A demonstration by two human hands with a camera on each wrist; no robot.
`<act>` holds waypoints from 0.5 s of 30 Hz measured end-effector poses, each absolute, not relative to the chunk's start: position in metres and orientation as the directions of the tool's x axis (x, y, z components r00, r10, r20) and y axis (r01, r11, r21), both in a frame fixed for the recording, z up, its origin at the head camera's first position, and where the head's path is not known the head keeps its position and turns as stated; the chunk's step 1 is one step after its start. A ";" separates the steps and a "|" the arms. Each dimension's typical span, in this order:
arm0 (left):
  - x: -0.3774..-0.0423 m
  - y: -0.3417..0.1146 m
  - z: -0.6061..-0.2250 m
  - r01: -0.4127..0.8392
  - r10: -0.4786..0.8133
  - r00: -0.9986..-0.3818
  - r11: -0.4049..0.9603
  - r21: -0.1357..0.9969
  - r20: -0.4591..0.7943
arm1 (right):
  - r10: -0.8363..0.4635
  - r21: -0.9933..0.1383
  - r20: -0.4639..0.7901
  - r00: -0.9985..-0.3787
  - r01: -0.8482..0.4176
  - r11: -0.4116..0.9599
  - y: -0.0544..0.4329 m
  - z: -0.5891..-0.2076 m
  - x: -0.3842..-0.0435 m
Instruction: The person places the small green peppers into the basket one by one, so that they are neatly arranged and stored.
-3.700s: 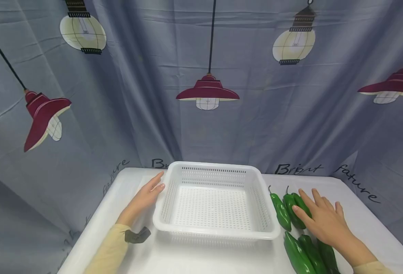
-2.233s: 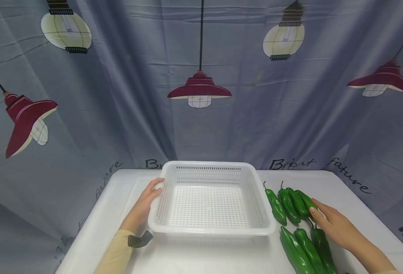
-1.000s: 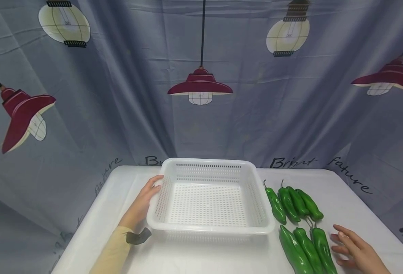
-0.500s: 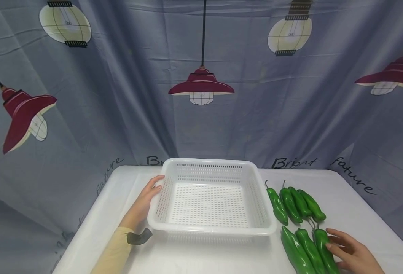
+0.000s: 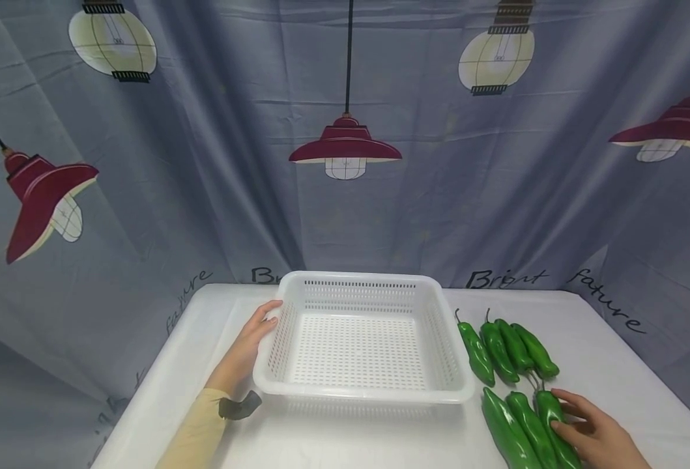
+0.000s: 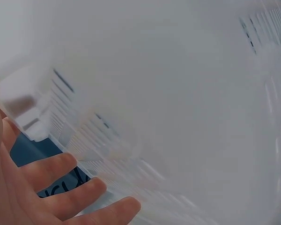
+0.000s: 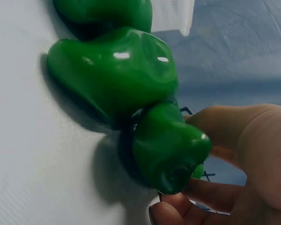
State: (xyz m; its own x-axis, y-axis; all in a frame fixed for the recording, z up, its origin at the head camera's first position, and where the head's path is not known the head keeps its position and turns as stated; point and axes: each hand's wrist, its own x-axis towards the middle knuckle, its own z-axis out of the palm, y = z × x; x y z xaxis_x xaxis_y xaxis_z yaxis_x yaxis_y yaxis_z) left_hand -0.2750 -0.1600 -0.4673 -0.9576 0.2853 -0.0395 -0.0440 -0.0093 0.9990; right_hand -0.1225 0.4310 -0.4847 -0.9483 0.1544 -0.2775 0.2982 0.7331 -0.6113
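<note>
Green peppers: six, all outside, at 3 o'clock of basket (nothing inside).
Right hand: fingers curl round nearest pepper.
Left hand: flat fingers touch basket.

On the table, the basket sits left of two rows of peppers.

seven green peppers, one basket

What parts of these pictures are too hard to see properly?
- White perforated plastic basket: blurred in the left wrist view, too close to the camera.
- Right hand: wrist cut off by the head view's bottom edge.
- Near row of glossy green peppers: lower ends cut off there too.
</note>
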 end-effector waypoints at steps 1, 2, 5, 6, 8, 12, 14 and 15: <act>-0.275 -0.160 -0.468 -0.045 0.287 -0.957 -0.013 0.999 -0.039 | 0.150 -0.601 -0.273 -0.950 0.290 0.745 0.430 -0.484 -0.123; -0.275 -0.160 -0.468 -0.045 0.289 -0.957 -0.015 0.999 -0.039 | 0.141 -0.596 -0.266 -0.953 0.278 0.753 0.428 -0.484 -0.122; -0.275 -0.160 -0.468 -0.039 0.287 -0.957 -0.011 0.999 -0.034 | 0.124 -0.591 -0.255 -0.959 0.256 0.765 0.424 -0.483 -0.123; -0.275 -0.161 -0.468 -0.035 0.287 -0.957 -0.009 0.999 -0.031 | 0.126 -0.590 -0.257 -0.958 0.258 0.765 0.423 -0.483 -0.122; -0.274 -0.161 -0.467 -0.030 0.284 -0.959 -0.006 1.000 -0.027 | 0.119 -0.592 -0.257 -0.959 0.253 0.765 0.421 -0.482 -0.123; -0.274 -0.161 -0.467 -0.031 0.279 -0.960 -0.009 0.999 -0.028 | 0.119 -0.598 -0.249 -0.961 0.249 0.762 0.422 -0.482 -0.122; -0.274 -0.160 -0.467 -0.033 0.282 -0.959 -0.010 0.999 -0.029 | 0.114 -0.602 -0.242 -0.964 0.241 0.762 0.424 -0.482 -0.122; -0.274 -0.160 -0.467 -0.035 0.281 -0.959 -0.014 0.999 -0.030 | 0.117 -0.600 -0.242 -0.963 0.243 0.762 0.424 -0.482 -0.122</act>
